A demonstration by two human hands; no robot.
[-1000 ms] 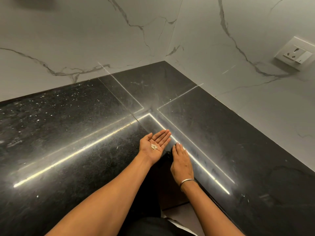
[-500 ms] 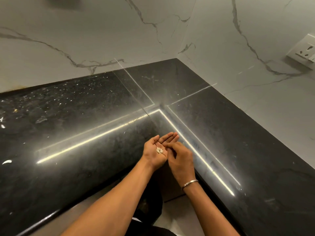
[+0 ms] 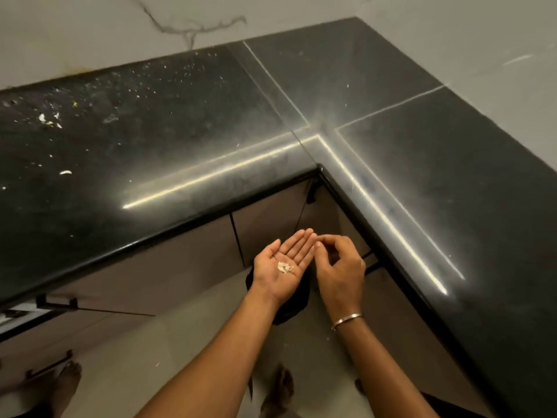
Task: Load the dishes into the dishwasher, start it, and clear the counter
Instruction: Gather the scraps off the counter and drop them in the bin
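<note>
Scraps [image 3: 284, 267] in the upturned palm are too small for us to name: pale, flaky bits at the frame's lower centre. Beneath them a dark shape [image 3: 291, 307] is mostly hidden by the left hand [image 3: 278, 267], and we cannot make it out. That hand lies palm up, fingers straight and together, carrying the scraps. Just right of it the right hand [image 3: 339, 267] is curled, touching the left fingertips; whether it pinches anything we cannot tell. The black counter [image 3: 180, 131] fills the upper frame in an L, glossy, with white crumbs [image 3: 42, 117] strewn at upper left. 2 bare feet [image 3: 278, 386] are cut off at the bottom edge.
</note>
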